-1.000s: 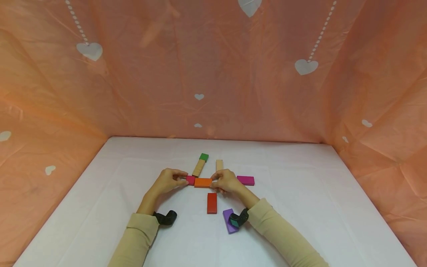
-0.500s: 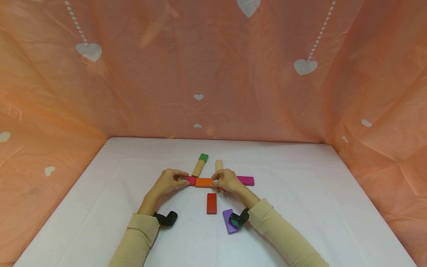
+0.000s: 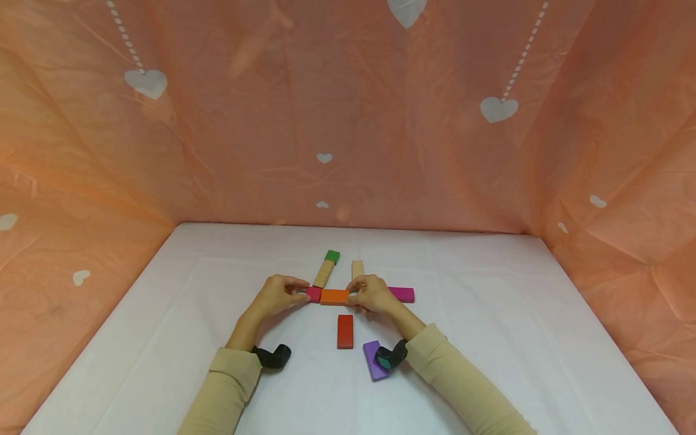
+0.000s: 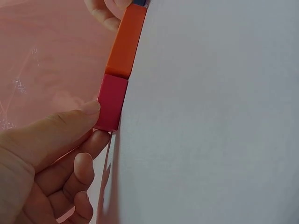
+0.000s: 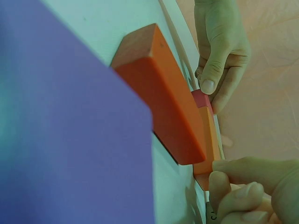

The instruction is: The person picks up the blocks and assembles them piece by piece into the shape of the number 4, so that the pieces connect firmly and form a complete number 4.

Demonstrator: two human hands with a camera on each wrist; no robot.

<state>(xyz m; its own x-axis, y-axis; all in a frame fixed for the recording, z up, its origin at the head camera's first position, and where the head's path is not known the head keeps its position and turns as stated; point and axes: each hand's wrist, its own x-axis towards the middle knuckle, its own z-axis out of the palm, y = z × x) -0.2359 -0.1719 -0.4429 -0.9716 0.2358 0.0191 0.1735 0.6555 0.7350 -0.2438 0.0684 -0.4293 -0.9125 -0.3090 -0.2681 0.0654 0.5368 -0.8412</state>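
Observation:
My left hand [image 3: 275, 295] pinches a small crimson block [image 3: 313, 294] between thumb and forefinger. End to end with it on the right lies a longer orange block [image 3: 334, 296]. Thumb and forefinger of my right hand [image 3: 372, 293] pinch the orange block's right end. In the left wrist view the crimson block [image 4: 112, 100] and the orange block [image 4: 125, 42] meet in a nearly straight line. A bit of dark blue [image 4: 139, 2] shows past the orange block's far end, by the right fingers.
Behind the hands lie a green block [image 3: 332, 257], a wooden block [image 3: 324, 273] and another wooden block [image 3: 357, 268]. A magenta block [image 3: 402, 295] is partly behind the right hand. Nearer lie a red block [image 3: 345, 331] and a purple block [image 3: 371, 356], under the right wrist camera.
Both hands have shifted slightly to the right, and the crimson and orange blocks have slid with them, end to end. The other blocks have stayed put.

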